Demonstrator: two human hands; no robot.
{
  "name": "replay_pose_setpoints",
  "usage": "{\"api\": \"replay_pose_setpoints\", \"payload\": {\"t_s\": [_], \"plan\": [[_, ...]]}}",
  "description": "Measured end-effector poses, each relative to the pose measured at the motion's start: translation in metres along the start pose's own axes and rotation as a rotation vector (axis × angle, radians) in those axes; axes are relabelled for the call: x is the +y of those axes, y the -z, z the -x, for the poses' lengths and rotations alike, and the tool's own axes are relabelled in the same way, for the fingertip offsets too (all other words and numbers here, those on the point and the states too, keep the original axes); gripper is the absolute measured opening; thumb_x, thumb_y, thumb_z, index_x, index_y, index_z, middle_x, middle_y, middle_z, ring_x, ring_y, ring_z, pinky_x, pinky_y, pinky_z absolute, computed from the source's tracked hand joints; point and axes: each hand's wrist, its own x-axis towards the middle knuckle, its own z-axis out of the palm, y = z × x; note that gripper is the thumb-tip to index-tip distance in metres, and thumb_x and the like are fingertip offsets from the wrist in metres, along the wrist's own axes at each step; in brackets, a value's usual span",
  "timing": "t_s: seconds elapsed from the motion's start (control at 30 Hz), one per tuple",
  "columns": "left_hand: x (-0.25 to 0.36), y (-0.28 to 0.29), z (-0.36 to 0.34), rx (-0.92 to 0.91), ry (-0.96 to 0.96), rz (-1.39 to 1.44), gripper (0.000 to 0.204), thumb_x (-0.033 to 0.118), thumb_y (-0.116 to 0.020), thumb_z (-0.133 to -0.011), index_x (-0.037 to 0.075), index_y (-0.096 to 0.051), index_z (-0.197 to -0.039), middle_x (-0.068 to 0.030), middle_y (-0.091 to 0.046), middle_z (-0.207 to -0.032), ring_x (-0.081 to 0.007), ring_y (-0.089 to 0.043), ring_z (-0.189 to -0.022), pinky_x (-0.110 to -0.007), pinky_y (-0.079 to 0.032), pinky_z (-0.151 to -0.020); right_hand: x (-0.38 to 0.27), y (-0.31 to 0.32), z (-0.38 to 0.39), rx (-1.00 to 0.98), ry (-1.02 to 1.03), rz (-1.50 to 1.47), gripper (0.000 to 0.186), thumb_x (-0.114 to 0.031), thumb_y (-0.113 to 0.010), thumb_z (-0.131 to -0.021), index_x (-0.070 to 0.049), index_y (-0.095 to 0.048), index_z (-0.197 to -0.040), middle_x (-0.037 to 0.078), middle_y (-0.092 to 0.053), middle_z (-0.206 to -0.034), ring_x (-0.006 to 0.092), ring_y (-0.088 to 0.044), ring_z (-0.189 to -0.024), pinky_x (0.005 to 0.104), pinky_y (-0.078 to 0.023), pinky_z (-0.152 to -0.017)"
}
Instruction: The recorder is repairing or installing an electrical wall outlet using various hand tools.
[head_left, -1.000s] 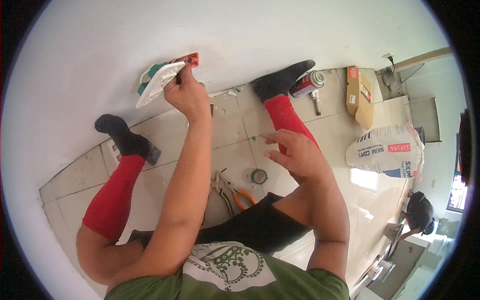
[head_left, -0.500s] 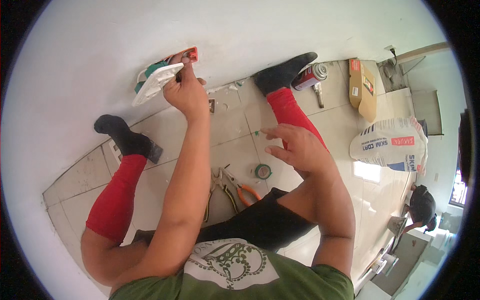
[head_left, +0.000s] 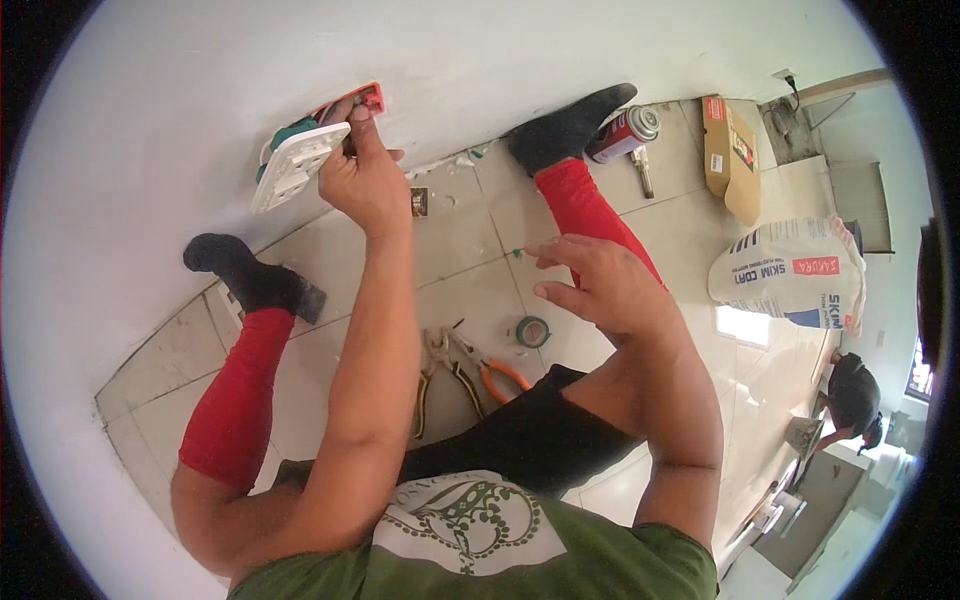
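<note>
My left hand (head_left: pixel 367 185) is at the wall with its fingers closed at the edge of a white socket plate (head_left: pixel 298 165), which hangs tilted off the wall. Green material (head_left: pixel 290 133) shows behind the plate. Just beyond my fingertips, an orange wall box (head_left: pixel 372 97) is set in an opening; the fingers partly hide it and whatever lies inside. My right hand (head_left: pixel 607 285) hovers over my right shin, fingers apart. By its fingertips is a small green scrap (head_left: pixel 517 253); I cannot tell whether it touches them.
Between my legs lie yellow-and-black pliers (head_left: pixel 447 375), orange-handled pliers (head_left: pixel 497 380) and a green tape roll (head_left: pixel 532 331). Past my right foot are a gas can with a torch head (head_left: pixel 627 135), a cardboard box (head_left: pixel 728 160) and a white sack (head_left: pixel 790 275). Another person (head_left: pixel 853 395) bends at far right.
The socket plate has tipped slightly, so more of its front faces me. My left hand stays at the wall box. My right hand keeps nearly the same pose; the whole view has shifted a little.
</note>
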Motion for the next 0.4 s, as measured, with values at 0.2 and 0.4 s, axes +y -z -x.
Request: {"api": "replay_pose_setpoints", "payload": {"t_s": [0.2, 0.4], "plan": [[-0.0008, 0.0038, -0.0006, -0.054, -0.033, -0.076, 0.026, 0.022, -0.064, -0.101, 0.004, -0.073, -0.117, -0.0043, -0.071, -0.094, -0.0104, -0.063, -0.068, -0.025, -0.056, -0.047, -0.0043, -0.0009, -0.0026, -0.041, -0.048, 0.013, 0.044, -0.022, -0.075, -0.086, -0.008, -0.067, -0.127, 0.013, -0.073, -0.109, 0.0279, -0.070, -0.101, 0.0393, -0.053, -0.089], [0.0002, 0.0066, -0.0031, -0.087, 0.155, 0.237, 0.019, 0.013, -0.061, -0.099, 0.002, -0.071, -0.111, -0.0063, -0.071, -0.092, -0.0083, -0.061, -0.067, -0.026, -0.057, -0.045, -0.0044, -0.0049, -0.0057, -0.042, -0.027, 0.009, 0.044, -0.023, -0.075, -0.085, -0.007, -0.067, -0.127, 0.013, -0.073, -0.110, 0.0291, -0.070, -0.104, 0.0388, -0.053, -0.089]]}}
